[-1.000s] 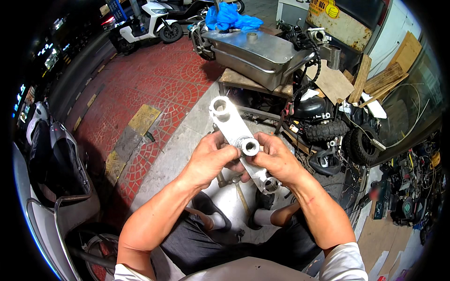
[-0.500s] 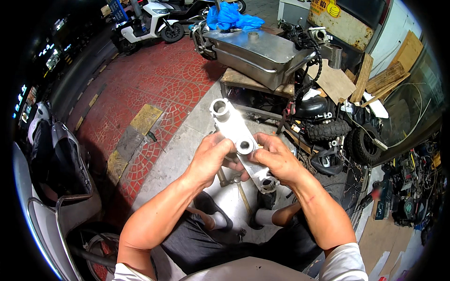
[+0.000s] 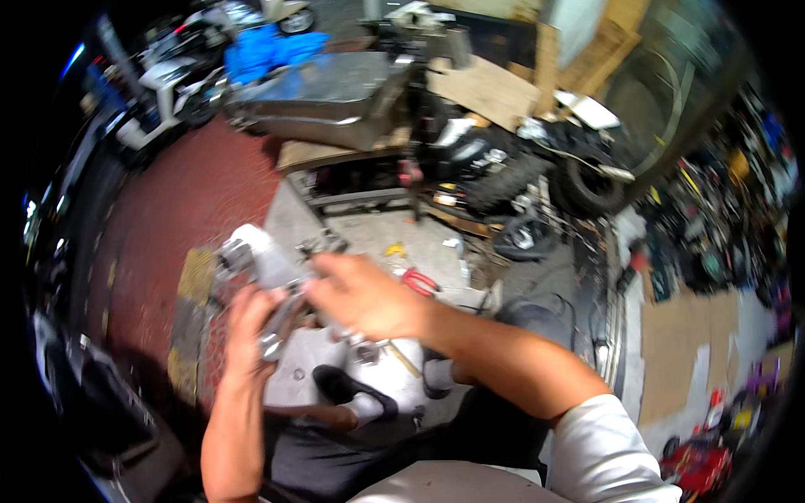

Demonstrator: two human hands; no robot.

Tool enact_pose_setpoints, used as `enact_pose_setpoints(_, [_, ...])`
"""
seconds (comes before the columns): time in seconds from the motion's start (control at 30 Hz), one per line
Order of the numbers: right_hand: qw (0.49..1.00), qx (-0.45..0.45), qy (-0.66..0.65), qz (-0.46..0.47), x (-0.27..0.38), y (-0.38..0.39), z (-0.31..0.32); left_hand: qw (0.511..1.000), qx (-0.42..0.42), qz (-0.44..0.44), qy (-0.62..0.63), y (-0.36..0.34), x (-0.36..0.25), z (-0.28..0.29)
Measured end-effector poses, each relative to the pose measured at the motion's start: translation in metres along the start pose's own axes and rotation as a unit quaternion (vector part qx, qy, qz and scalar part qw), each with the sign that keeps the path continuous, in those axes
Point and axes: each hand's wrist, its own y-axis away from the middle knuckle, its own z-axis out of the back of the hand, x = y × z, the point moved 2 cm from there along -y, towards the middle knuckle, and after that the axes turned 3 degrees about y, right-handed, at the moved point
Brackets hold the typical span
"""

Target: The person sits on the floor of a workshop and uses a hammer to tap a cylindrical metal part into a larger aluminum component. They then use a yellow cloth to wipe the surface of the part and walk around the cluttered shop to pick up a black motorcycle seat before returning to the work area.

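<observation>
My view is smeared by motion, but I can make out the silver metal part (image 3: 272,256) held up over the pale floor (image 3: 306,365), left of centre, its long body slanting down to the right. I have the left hand (image 3: 243,331) curled closely round its lower stretch, thumb side toward the middle. The right hand (image 3: 360,293) is at the part's right side, fingers half bent and pointing left; through the blur I cannot tell whether they grip it or only touch it. On the floor below I see a wooden-handled tool (image 3: 404,359) near the feet, and a red item (image 3: 419,282) farther out. Beyond, the low bench (image 3: 306,153) carries a big metal box (image 3: 335,92), with blue plastic (image 3: 268,52) behind it
</observation>
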Motion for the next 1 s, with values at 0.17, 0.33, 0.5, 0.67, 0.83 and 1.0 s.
enact_pose_setpoints(0.17, [0.99, -0.087, 0.094, 0.059, 0.003, 0.002, -0.009, 0.999, -0.043, 0.003, -0.014, -0.008, 0.009, 0.02])
enact_pose_setpoints(0.33, [0.954, -0.101, 0.227, 0.165, 0.011, -0.005, -0.009, 0.994, 0.068, 0.069, 0.051, -0.009, -0.004, 0.02])
enact_pose_setpoints(0.5, [0.898, -0.097, 0.395, 0.165, 0.013, -0.026, -0.034, 0.987, 0.043, 0.128, -0.091, -0.005, 0.009, 0.037])
enact_pose_setpoints(0.67, [0.899, -0.08, 0.407, 0.141, 0.011, -0.053, -0.049, 0.985, -0.01, 0.164, -0.047, -0.015, 0.011, 0.074])
enact_pose_setpoints(0.83, [0.878, -0.129, 0.426, 0.174, 0.024, -0.073, -0.078, 0.993, -0.052, 0.097, -0.053, -0.002, 0.005, 0.095])
enact_pose_setpoints(1.0, [0.903, -0.28, 0.203, 0.254, 0.072, -0.067, -0.083, 0.997, -0.031, -0.032, 0.062, 0.032, -0.014, 0.089])
